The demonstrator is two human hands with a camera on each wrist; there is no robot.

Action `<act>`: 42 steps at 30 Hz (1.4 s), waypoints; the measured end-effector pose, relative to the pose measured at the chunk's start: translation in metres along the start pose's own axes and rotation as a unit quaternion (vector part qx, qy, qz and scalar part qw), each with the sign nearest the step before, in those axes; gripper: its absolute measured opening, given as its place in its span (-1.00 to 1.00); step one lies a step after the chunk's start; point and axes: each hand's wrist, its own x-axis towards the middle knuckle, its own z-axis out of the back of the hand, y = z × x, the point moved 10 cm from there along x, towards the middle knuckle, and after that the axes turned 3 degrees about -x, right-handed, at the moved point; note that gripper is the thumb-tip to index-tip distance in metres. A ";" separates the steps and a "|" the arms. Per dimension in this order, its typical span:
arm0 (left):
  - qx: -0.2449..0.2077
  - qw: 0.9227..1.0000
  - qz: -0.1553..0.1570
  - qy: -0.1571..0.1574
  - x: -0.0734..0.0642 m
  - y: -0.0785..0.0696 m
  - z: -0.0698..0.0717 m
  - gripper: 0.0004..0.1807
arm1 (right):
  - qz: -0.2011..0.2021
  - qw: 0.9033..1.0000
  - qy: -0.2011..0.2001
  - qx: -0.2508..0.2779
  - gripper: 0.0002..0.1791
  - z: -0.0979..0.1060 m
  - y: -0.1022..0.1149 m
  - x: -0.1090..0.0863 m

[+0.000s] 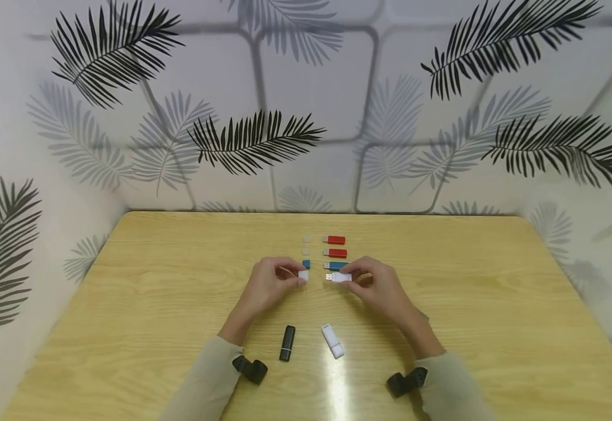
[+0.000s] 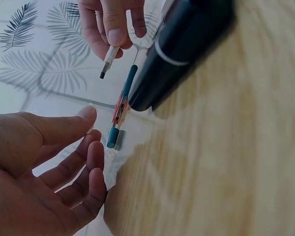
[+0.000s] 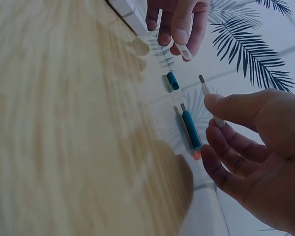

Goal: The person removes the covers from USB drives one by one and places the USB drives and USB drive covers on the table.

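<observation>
In the head view my left hand (image 1: 269,285) pinches a small white cap (image 1: 303,274) between thumb and fingertips. Opposite it, my right hand (image 1: 383,287) pinches a white USB flash drive (image 1: 341,277), its metal plug bare and pointing left at the cap. Cap and drive are apart, with a gap between them. Just beyond the hands lie a blue USB flash drive (image 1: 335,266) and its blue cap (image 1: 306,264), separated. The right wrist view shows the white cap (image 3: 186,52) in the left fingers and the drive's plug (image 3: 202,80) facing it.
Farther back lie two red USB flash drives (image 1: 335,240), uncapped, with two clear caps (image 1: 306,239) to their left. Nearer the person are a black USB flash drive (image 1: 287,344) and a white capped one (image 1: 332,341). A patterned wall covering (image 1: 316,175) rises behind the wooden table (image 1: 179,245).
</observation>
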 end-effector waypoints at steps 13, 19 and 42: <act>0.043 0.999 -0.003 -0.007 0.004 0.002 -0.005 -0.87 | -0.027 0.999 0.010 -0.026 -0.80 -0.009 -0.011 0.001; 0.070 0.997 -0.004 -0.008 0.007 0.000 -0.008 -0.87 | -0.042 0.999 0.005 -0.031 -0.80 -0.009 -0.014 0.002; 0.116 0.993 0.016 -0.004 0.004 0.003 -0.011 -0.83 | -0.052 0.997 0.014 -0.062 -0.82 -0.014 -0.016 0.006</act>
